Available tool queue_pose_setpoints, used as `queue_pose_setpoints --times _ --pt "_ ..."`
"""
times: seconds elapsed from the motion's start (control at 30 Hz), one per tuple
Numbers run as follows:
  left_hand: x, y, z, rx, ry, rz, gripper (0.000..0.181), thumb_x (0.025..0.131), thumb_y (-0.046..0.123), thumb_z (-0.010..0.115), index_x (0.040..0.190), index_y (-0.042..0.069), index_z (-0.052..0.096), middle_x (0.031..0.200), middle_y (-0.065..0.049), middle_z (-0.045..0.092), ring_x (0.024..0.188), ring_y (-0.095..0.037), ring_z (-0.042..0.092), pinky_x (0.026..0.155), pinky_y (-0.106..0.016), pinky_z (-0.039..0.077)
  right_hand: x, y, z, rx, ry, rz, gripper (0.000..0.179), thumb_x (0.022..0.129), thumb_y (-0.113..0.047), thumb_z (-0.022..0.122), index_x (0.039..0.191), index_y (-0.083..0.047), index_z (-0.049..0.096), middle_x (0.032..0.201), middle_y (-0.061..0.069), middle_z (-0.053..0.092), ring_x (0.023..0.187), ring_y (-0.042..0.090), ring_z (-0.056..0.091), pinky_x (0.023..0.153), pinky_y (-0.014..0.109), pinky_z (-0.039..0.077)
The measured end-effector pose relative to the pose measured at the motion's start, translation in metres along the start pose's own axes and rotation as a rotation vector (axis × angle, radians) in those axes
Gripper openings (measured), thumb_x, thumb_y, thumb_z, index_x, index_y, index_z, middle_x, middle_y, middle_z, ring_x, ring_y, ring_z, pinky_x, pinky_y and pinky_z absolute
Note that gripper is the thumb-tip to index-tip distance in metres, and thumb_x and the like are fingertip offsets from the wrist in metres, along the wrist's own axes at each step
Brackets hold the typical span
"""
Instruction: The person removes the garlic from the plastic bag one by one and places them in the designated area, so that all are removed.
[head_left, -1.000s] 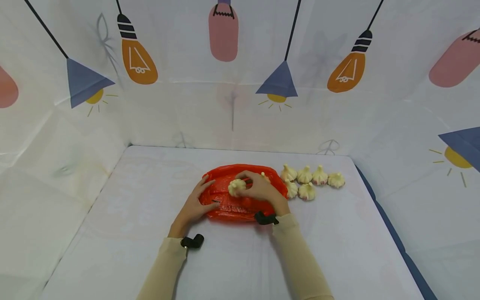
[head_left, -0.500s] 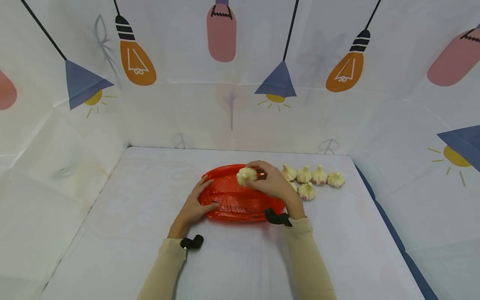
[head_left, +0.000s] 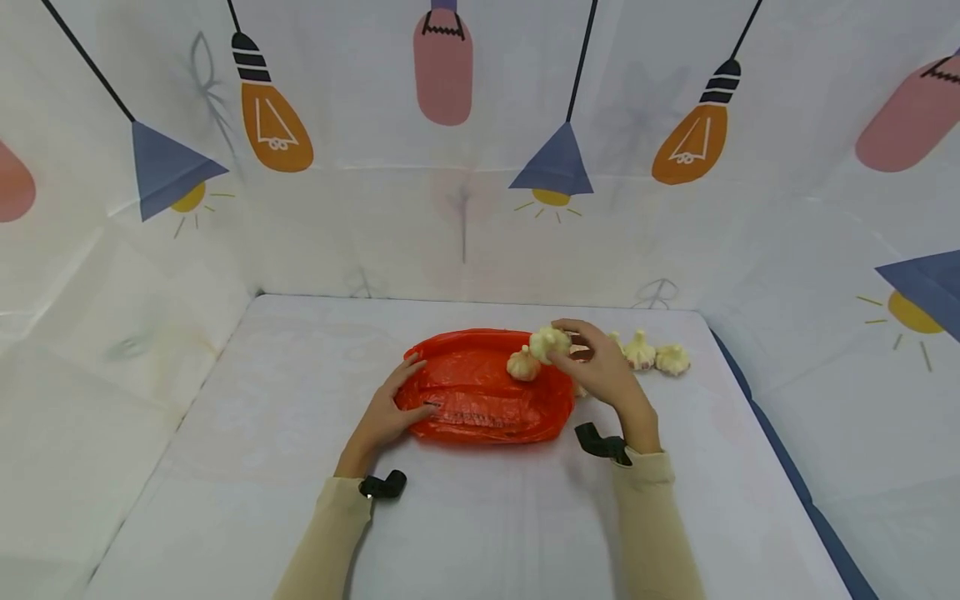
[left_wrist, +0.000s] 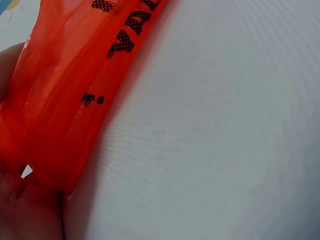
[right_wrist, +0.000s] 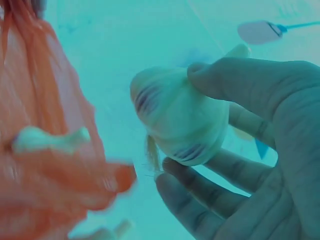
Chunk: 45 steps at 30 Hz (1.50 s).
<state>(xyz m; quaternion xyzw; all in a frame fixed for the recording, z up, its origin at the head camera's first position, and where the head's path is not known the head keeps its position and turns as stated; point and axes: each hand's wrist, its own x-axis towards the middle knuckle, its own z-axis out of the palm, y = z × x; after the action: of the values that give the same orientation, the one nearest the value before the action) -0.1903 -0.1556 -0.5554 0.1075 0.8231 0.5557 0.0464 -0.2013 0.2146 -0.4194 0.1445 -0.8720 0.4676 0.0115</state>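
Note:
A red plastic bag (head_left: 480, 392), open side up, lies at the middle of the table. At its left end my left hand (head_left: 386, 417) holds the bag, thumb on the near side and fingers at the far side. Between the thumb and fingers of my right hand (head_left: 603, 371) is a garlic bulb (head_left: 549, 343), raised by the bag's right end. In the right wrist view the held garlic bulb (right_wrist: 182, 117) shows purple streaks. One more garlic bulb (head_left: 523, 364) rests at the bag's right part.
Several garlic bulbs, among them a garlic bulb (head_left: 672, 359) at the row's right end, lie right of the bag, partly hidden by my right hand. The white table (head_left: 480, 517) meets a patterned sheet (head_left: 337, 225) at the back and sides.
My right hand has carried the garlic bulb from over the bag's middle to its right end. The bulb lying at the bag now shows fully. My left hand has stayed put.

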Motion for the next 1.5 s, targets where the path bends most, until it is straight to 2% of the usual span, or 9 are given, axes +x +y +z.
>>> queue_pose_setpoints --times 0.37,0.43,0.53,0.7,1.07,1.13,1.23,1.33,1.5 --pt "0.001 0.0 0.001 0.03 0.001 -0.012 0.08 0.087 0.035 0.083 0.156 0.023 0.046 0.172 0.003 0.02 0.159 -0.034 0.016 0.121 -0.067 0.025 -0.02 0.018 -0.033 -0.034 0.177 0.053 0.047 0.098 -0.023 0.072 0.142 -0.009 0.06 0.146 0.016 0.057 0.128 0.041 0.06 0.101 0.057 0.053" --pt "0.001 0.0 0.002 0.033 0.0 -0.015 0.08 0.087 0.035 0.083 0.156 0.024 0.046 0.172 0.003 0.02 0.159 -0.033 0.016 0.121 -0.066 0.025 -0.023 0.021 -0.037 -0.05 0.187 0.066 0.049 0.098 -0.023 0.072 0.143 -0.009 0.059 0.147 0.017 0.056 0.128 0.042 0.06 0.101 0.051 0.054" --pt "0.001 -0.001 0.001 0.025 0.0 -0.017 0.079 0.087 0.034 0.083 0.156 0.024 0.046 0.172 0.004 0.02 0.159 -0.033 0.015 0.122 -0.066 0.024 -0.027 0.027 -0.043 -0.069 0.202 0.083 0.051 0.098 -0.025 0.072 0.144 -0.009 0.058 0.148 0.017 0.056 0.127 0.042 0.06 0.097 0.033 0.054" --pt "0.001 -0.002 0.0 -0.01 -0.002 -0.012 0.079 0.087 0.034 0.083 0.156 0.023 0.046 0.172 0.003 0.021 0.16 -0.033 0.014 0.123 -0.067 0.019 -0.032 0.042 -0.049 -0.069 0.235 0.107 0.054 0.097 -0.024 0.073 0.146 -0.007 0.055 0.148 0.02 0.055 0.127 0.044 0.06 0.086 0.007 0.043" --pt "0.001 -0.001 0.001 -0.018 -0.003 -0.036 0.079 0.088 0.037 0.083 0.156 0.024 0.045 0.171 0.008 0.021 0.16 -0.03 0.014 0.124 -0.065 0.02 -0.055 0.071 -0.059 -0.031 0.299 0.192 0.054 0.098 -0.024 0.072 0.145 -0.003 0.055 0.15 0.023 0.052 0.128 0.044 0.056 0.081 0.0 0.042" --pt "0.001 -0.001 0.001 -0.024 -0.001 -0.043 0.079 0.088 0.036 0.083 0.156 0.025 0.045 0.171 0.011 0.021 0.16 -0.029 0.014 0.125 -0.064 0.02 -0.059 0.075 -0.062 -0.038 0.315 0.207 0.054 0.098 -0.025 0.072 0.144 -0.003 0.055 0.149 0.022 0.052 0.125 0.04 0.058 0.08 0.001 0.043" --pt "0.001 -0.001 0.001 -0.018 0.002 -0.043 0.079 0.088 0.036 0.083 0.157 0.025 0.045 0.171 0.011 0.021 0.16 -0.029 0.014 0.124 -0.065 0.021 -0.064 0.082 -0.066 -0.054 0.343 0.224 0.053 0.098 -0.027 0.071 0.143 -0.003 0.056 0.148 0.022 0.053 0.116 0.017 0.06 0.08 0.001 0.045" --pt "0.001 -0.001 0.002 -0.004 0.005 -0.043 0.08 0.088 0.039 0.083 0.156 0.026 0.045 0.171 0.011 0.021 0.16 -0.029 0.014 0.124 -0.064 0.021 -0.067 0.09 -0.069 -0.063 0.367 0.245 0.053 0.098 -0.028 0.072 0.142 -0.003 0.056 0.148 0.021 0.053 0.107 -0.001 0.053 0.079 0.002 0.046" --pt "0.001 -0.001 0.002 0.008 0.008 -0.046 0.08 0.087 0.038 0.083 0.156 0.026 0.045 0.171 0.01 0.022 0.16 -0.03 0.015 0.123 -0.065 0.022 -0.072 0.101 -0.073 -0.006 0.39 0.285 0.054 0.098 -0.023 0.072 0.145 -0.003 0.055 0.148 0.015 0.053 0.103 -0.008 0.051 0.077 0.004 0.048"
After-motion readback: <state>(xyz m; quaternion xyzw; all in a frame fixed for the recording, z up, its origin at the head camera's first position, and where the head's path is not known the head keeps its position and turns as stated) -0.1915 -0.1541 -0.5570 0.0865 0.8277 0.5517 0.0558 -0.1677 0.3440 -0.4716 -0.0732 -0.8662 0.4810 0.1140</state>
